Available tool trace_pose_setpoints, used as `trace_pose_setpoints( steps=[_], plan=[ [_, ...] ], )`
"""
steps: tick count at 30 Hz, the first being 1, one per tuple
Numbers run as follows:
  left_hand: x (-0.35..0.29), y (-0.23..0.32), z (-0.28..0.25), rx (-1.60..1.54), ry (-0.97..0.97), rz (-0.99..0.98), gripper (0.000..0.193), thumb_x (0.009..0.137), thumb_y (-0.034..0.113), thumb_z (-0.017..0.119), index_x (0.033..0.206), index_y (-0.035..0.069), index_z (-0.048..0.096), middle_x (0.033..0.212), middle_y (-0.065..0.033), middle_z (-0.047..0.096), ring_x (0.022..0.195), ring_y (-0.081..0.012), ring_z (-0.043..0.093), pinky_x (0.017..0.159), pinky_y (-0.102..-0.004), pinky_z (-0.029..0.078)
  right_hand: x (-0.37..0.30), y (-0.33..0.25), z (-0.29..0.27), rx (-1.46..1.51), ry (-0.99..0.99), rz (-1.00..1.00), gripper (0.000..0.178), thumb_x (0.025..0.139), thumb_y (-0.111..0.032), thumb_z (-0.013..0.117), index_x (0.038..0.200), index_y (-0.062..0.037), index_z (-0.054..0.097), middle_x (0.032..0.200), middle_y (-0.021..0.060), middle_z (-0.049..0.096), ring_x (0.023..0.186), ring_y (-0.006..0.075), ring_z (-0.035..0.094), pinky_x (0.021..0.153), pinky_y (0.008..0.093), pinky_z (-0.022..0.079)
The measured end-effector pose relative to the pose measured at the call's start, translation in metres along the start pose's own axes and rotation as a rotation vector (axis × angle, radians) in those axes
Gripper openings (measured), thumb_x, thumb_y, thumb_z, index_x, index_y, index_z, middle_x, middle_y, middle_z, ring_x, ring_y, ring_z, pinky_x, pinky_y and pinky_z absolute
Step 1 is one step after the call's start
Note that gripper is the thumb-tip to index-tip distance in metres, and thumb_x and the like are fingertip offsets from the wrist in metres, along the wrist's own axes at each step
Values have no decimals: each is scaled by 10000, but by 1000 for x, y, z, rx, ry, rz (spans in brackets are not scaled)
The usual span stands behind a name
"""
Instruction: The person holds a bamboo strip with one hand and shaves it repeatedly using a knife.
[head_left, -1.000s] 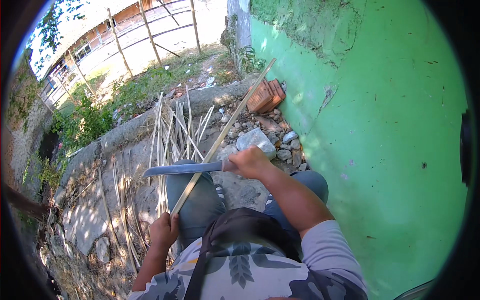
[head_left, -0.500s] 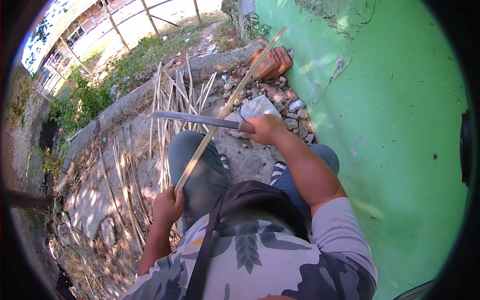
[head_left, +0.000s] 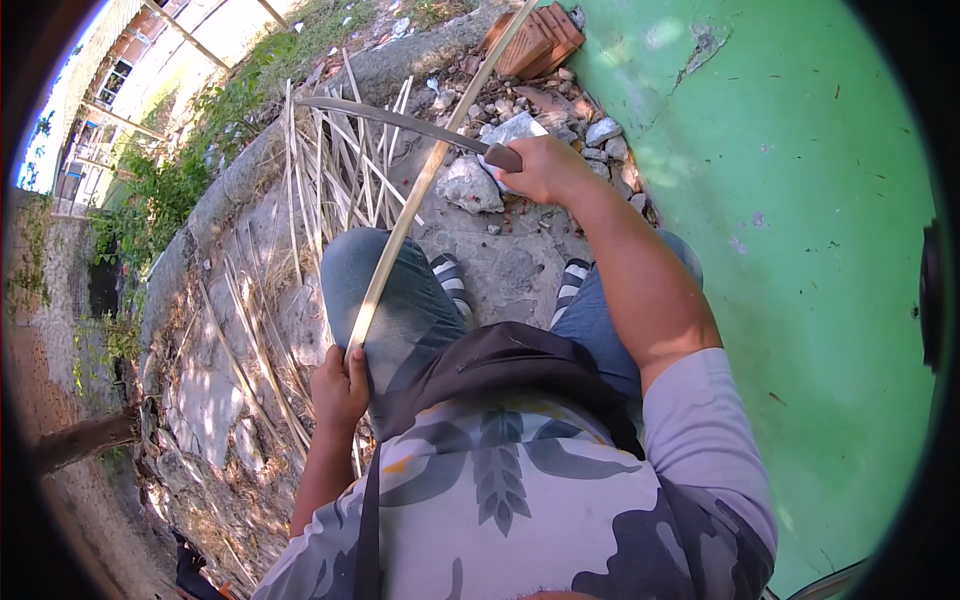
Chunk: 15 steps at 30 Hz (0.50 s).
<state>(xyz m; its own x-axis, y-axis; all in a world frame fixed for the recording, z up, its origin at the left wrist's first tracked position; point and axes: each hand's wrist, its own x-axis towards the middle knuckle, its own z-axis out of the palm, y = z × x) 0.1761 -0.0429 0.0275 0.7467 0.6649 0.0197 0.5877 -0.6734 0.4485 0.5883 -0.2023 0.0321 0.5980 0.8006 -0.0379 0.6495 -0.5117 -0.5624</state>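
Observation:
My left hand [head_left: 340,388] is closed round the near end of a long pale bamboo strip [head_left: 398,230], just beside my left knee. The strip slants away from me to the upper right and runs out of view at the top. My right hand [head_left: 548,172] grips a machete [head_left: 392,118] by its short handle. Its long grey blade points left and crosses the strip well beyond my knees; whether the edge touches it, I cannot tell. A heap of thin split strips [head_left: 335,165] lies on the ground left of the blade.
More strips [head_left: 262,350] lie left of my leg. Grey stones [head_left: 470,187] and stacked orange bricks [head_left: 532,42] stand ahead, against a green wall [head_left: 800,250] close on my right. A low concrete ledge [head_left: 215,208] edges the ground at left. A dark bag [head_left: 500,360] rests on my lap.
The machete has shifted a little farther out along the strip, its blade now tilted with the tip higher. The view has also shifted, and my left hand keeps its hold.

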Motion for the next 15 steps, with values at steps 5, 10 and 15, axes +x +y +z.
trace_pose_setpoints(
  steps=[5,10,15],
  plan=[
    [-1,-2,-1,-58,6,-19,420,995,339,570,740,22,467,566,-210,504,533,-434,536,508,-465,399,-14,-37,-4,-19,-75,-132,294,817,-386,696,965,-132,700,924,147,713,918,351,681,812,457,534],
    [-1,-10,5,-98,88,-32,439,988,343,583,714,23,459,556,-202,494,516,-415,527,501,-449,393,-20,-57,-5,-226,-144,-256,263,813,-369,704,915,-128,682,892,145,709,879,355,687,782,467,539],
    [-2,2,0,-32,105,-11,475,974,396,602,713,21,472,551,-215,488,525,-435,533,511,-469,399,-14,-17,-5,-70,-179,-30,316,816,-388,726,1021,-149,709,963,123,725,954,336,685,835,431,530]
  ],
)
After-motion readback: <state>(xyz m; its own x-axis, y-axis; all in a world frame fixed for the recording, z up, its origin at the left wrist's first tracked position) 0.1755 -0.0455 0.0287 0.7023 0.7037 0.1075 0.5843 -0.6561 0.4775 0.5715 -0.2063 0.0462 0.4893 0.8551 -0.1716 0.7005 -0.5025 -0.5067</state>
